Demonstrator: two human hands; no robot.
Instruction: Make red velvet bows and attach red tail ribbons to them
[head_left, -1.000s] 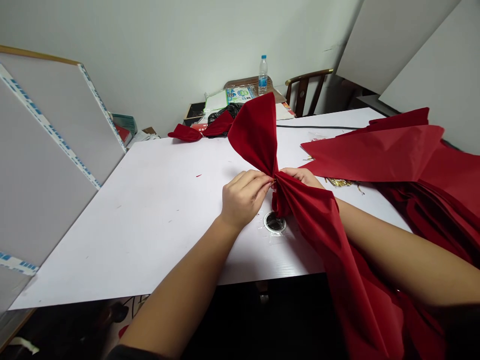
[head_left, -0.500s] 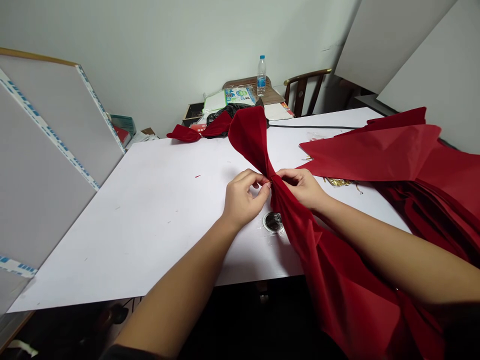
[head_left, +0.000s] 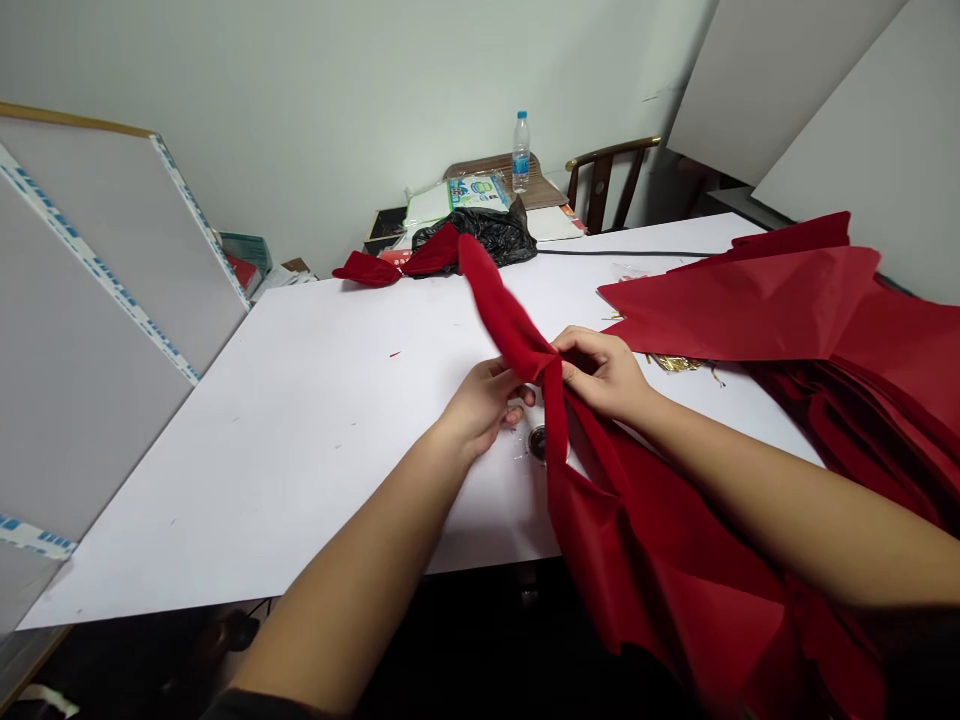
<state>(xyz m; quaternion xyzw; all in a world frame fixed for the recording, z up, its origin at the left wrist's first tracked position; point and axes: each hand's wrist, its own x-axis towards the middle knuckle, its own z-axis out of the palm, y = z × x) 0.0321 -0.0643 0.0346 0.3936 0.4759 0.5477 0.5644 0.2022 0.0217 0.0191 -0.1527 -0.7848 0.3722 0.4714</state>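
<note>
A long red cloth [head_left: 622, 520] is gathered into a narrow waist above the white table [head_left: 315, 400]. My right hand [head_left: 604, 370] pinches this waist from the right side. At the left of the waist is my left hand [head_left: 487, 405], with its fingers curled and partly under the cloth; its fingertips are partly hidden, so its hold is unclear. One end of the cloth sticks up toward the back left, and the long part hangs over the table's front edge. Below the hands, a round dark hole [head_left: 538, 442] shows in the tabletop.
More red cloth [head_left: 750, 305] lies piled at the right beside gold ties [head_left: 677, 363]. A tied red piece [head_left: 371, 268] and a black plastic bag [head_left: 484, 232] lie at the back. Behind them stand a water bottle [head_left: 520, 155] and a chair [head_left: 602, 185]. White panels [head_left: 90, 300] stand left.
The upright end of the cloth has tilted down and narrowed. My left hand has turned and shifted slightly down and left, under the cloth. The hanging part has swung left.
</note>
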